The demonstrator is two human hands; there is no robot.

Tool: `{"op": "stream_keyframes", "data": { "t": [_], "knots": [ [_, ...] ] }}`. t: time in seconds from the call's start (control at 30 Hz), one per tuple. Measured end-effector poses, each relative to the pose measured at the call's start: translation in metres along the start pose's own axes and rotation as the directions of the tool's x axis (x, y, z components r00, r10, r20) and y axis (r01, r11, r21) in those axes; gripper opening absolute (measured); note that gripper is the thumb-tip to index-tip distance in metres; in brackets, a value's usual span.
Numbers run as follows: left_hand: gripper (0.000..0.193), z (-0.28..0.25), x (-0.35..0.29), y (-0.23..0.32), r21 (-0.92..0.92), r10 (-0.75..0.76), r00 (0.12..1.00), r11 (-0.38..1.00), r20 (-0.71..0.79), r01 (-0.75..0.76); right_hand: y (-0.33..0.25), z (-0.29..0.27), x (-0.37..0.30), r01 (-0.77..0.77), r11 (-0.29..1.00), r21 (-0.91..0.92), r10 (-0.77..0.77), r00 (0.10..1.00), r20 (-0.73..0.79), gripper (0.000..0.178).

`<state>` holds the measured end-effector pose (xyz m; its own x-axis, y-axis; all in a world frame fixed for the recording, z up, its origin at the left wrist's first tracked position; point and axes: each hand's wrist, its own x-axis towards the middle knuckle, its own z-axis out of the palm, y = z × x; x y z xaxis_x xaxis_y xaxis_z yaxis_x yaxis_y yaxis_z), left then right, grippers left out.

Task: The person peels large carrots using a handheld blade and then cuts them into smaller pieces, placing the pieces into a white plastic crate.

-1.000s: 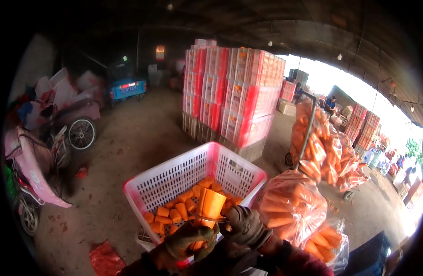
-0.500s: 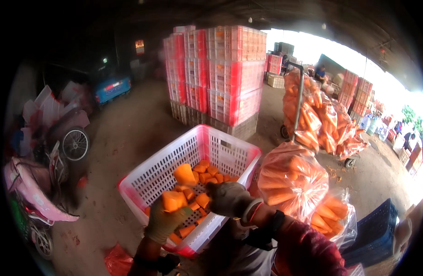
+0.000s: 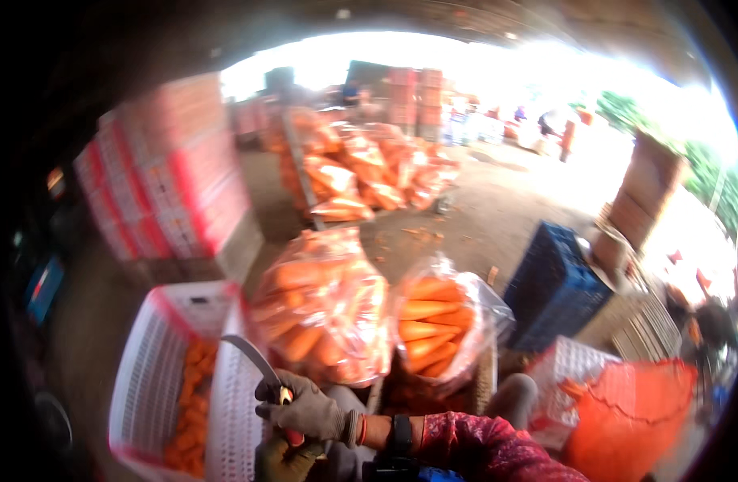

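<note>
My right hand (image 3: 303, 407), in a grey-brown work glove, is closed around the handle of a knife with a curved blade (image 3: 252, 354). The blade points up and left, beside the crate's right wall. Just below, my left hand (image 3: 282, 461) is gloved too and close to the handle's red lower end; its fingers are mostly hidden and blurred. On the left stands a white plastic crate (image 3: 137, 398) with pink corners, holding cut carrot pieces (image 3: 190, 402). In front of me, a clear bag of whole carrots (image 3: 320, 309) stands beside an opened bag of carrots (image 3: 433, 325).
Further off, a hand cart carries bagged carrots (image 3: 361, 169). Stacked pink-and-white crates (image 3: 164, 173) rise at far left. To the right are a blue crate (image 3: 558, 281), an orange mesh sack (image 3: 634, 422) and a pink-and-white crate (image 3: 562, 377).
The view has swung right, so the crate now sits at the left. My hands have drawn back from over it. The carrot chunk in my left hand is no longer seen; the knife now shows.
</note>
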<state>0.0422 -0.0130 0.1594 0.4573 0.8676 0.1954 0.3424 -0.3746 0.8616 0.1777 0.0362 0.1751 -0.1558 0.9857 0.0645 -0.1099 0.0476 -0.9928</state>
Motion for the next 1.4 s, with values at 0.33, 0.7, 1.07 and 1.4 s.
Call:
{"op": "stream_keyframes", "data": {
  "t": [0.33, 0.7, 1.07, 1.4],
  "knots": [
    [0.011, 0.116, 0.062, -0.006, -0.285, 0.036, 0.948, 0.957, 0.316, 0.059, -0.001, -0.176, -0.088, 0.223, 0.631, 0.743, 0.28, 0.828, -0.486, 0.017],
    [0.034, 0.168, 0.099, 0.015, 0.327, -0.109, 0.697, 0.926, 0.709, -0.188, 0.082, -0.2, -0.157, 0.006, 0.778, 0.628, 0.138, 0.974, -0.18, 0.049],
    [0.044, 0.237, 0.124, -0.019, 0.255, -0.158, 0.392, 0.944, 0.906, -0.209, 0.122, -0.217, -0.174, 0.072, 0.866, 0.495, 0.372, 0.567, -0.735, 0.029],
    [0.04, 0.271, 0.209, -0.026, 0.257, 0.025, 0.708, 0.922, 0.706, -0.289, 0.17, -0.268, -0.202, 0.179, 0.942, 0.283, 0.163, 0.494, -0.854, 0.04]
  ]
}}
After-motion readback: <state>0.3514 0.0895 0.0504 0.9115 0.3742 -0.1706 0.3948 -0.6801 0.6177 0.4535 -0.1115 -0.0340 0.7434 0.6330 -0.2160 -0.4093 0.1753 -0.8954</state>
